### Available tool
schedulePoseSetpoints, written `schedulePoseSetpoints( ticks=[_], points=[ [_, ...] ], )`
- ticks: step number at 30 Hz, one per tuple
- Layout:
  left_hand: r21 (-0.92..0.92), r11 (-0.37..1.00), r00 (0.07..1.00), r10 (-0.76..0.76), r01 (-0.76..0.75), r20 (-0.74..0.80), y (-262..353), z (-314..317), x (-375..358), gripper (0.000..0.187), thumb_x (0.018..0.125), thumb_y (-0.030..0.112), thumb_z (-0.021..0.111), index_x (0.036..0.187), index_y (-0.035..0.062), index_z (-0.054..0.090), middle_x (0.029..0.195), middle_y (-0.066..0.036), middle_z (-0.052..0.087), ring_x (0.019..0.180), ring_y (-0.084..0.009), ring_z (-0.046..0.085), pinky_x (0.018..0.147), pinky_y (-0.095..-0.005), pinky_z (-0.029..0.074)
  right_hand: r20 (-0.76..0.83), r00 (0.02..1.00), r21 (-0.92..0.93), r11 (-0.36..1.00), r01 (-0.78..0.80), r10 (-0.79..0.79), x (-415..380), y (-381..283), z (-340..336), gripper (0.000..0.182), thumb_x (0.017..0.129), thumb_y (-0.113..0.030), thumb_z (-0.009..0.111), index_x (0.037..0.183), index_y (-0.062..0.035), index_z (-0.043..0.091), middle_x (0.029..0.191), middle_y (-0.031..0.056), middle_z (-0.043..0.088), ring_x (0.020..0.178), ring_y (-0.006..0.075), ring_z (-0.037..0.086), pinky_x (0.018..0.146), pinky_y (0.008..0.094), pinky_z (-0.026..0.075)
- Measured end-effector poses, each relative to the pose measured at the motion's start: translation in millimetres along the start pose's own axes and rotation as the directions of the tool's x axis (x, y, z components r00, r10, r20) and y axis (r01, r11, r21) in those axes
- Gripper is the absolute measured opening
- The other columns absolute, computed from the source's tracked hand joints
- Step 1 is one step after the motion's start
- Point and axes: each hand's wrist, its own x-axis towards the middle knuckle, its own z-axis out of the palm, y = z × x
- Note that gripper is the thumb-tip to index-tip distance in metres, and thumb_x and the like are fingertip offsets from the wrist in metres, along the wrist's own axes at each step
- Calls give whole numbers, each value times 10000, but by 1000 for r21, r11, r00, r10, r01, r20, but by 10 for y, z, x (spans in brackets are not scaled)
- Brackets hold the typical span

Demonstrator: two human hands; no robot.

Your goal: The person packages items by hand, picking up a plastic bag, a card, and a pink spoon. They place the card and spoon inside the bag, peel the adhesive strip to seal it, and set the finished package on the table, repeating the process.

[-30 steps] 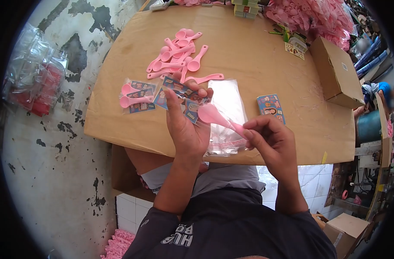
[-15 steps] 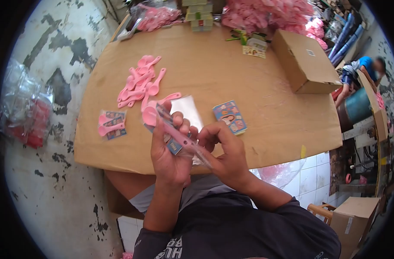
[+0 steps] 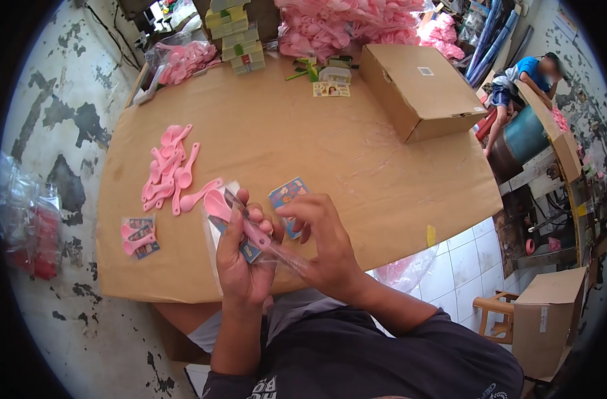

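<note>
My left hand (image 3: 245, 266) is closed around a clear plastic bag (image 3: 212, 229) that holds a pink measuring spoon (image 3: 217, 203) and a blue printed card (image 3: 250, 252). The spoon's bowl points up and away from me. On the right, my right hand (image 3: 327, 246) has its fingers apart and bent, with the thumb side against the bag's clear flap (image 3: 287, 258). Partly behind that hand lies a stack of blue printed cards (image 3: 285, 193). Loose pink spoons (image 3: 165, 169) form a pile beyond my left hand.
Bagged spoons with a card (image 3: 139, 237) lie at the table's left. A cardboard box (image 3: 423, 90) stands at the back right, near pale green boxes (image 3: 236, 40) and a heap of pink spoons (image 3: 350, 26). Another person (image 3: 526, 76) is at the far right.
The view has shifted, so the table sits lower and further left. My right-hand fingers have lifted and spread further from the bag. My left hand still holds the bagged spoon.
</note>
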Motion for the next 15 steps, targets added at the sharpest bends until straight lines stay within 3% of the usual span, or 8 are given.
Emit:
schedulePoseSetpoints(
  ticks=[2,4,7,11,15],
  points=[
    [55,998,999,-1,3,-44,10,36,35,371,1096,215,482,1435,64,467,1119,-86,614,969,-178,641,925,-371,561,-13,996,-39,996,83,-83,78,-10,-93,476,791,-60,799,1232,-86,623,1167,113,579,1010,296,601,823,380,521],
    [111,994,995,0,11,-100,32,61,87,375,1092,216,489,1433,59,468,1151,-98,627,979,-190,648,919,-373,560,130,953,-161,943,292,-273,107,-1,-185,378,781,-66,778,1147,-122,703,1248,117,593,1138,334,584,933,432,513],
    [42,999,994,34,-29,-104,68,73,170,388,1084,215,502,1433,49,465,1174,-114,628,1014,-210,647,931,-389,556,208,922,-138,924,358,-326,169,25,-241,332,768,-56,817,1084,-145,767,1316,117,608,1124,279,601,862,400,507],
    [20,999,993,38,-36,-115,116,-32,244,390,1084,213,497,1436,47,462,1183,-119,630,1026,-216,643,954,-407,556,245,924,-177,924,339,-293,219,10,-300,309,774,-57,807,1070,-134,765,1284,116,637,1130,287,607,893,407,496],
    [-24,1000,998,17,-18,-56,188,-100,173,394,1090,209,471,1443,33,467,1334,-153,605,1155,-247,643,1012,-424,549,228,937,-100,950,294,-266,266,-72,-348,285,795,-52,781,1071,-117,753,1232,105,646,1083,295,611,897,412,509]
  ],
)
